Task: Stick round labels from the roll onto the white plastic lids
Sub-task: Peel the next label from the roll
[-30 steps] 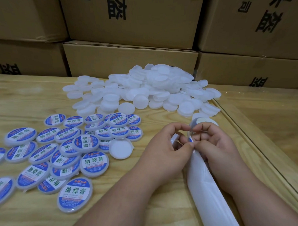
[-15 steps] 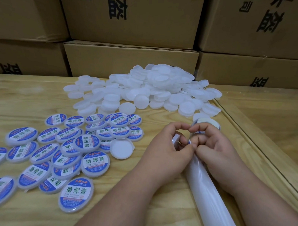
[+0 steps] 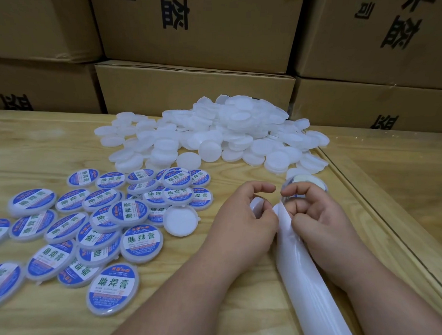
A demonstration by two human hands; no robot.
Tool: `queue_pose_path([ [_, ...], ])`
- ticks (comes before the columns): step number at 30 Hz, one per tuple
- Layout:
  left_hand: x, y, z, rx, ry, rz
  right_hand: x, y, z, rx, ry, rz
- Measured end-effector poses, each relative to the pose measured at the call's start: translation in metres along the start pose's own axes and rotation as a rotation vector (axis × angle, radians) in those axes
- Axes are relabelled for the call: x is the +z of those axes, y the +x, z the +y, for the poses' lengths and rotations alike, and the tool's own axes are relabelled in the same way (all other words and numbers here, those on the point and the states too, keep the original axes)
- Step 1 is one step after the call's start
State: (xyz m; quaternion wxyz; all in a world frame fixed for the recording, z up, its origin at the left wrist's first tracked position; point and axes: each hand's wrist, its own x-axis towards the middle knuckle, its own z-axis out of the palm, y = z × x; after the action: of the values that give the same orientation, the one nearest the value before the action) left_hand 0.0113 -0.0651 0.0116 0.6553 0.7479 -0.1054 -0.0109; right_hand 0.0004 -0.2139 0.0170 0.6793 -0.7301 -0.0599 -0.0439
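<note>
My left hand (image 3: pixel 248 223) curls round a bare white lid (image 3: pixel 255 204), of which only the rim shows under the fingers. Right beside it, my right hand (image 3: pixel 316 218) pinches the white backing strip (image 3: pixel 308 288) near its top, where the strip bends. This strip runs down to the bottom right between my forearms. The label roll (image 3: pixel 306 179) lies just behind my right fingers. No label shows between my fingertips. A heap of bare white lids (image 3: pixel 216 132) lies at the back. Labelled lids (image 3: pixel 141 241) with blue and white stickers cover the left.
One bare lid (image 3: pixel 181 220) lies beside the labelled ones, left of my left hand. Cardboard boxes (image 3: pixel 192 88) are stacked along the far side of the wooden table (image 3: pixel 35 145). A raised wooden edge (image 3: pixel 378 220) runs diagonally on the right.
My index fingertips, which touched before, have come slightly apart. The small blue label edge seen between my hands a second ago no longer shows.
</note>
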Motion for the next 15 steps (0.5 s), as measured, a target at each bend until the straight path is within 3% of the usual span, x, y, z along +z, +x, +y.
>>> queue_pose_path([
  [8,-0.009,0.013,-0.001,-0.175,-0.421,0.249,-0.001,-0.004,-0.005,0.013,-0.122,0.066],
  [15,-0.01,0.015,-0.001,-0.177,-0.469,0.348,-0.001,-0.006,-0.01,0.029,-0.205,-0.064],
])
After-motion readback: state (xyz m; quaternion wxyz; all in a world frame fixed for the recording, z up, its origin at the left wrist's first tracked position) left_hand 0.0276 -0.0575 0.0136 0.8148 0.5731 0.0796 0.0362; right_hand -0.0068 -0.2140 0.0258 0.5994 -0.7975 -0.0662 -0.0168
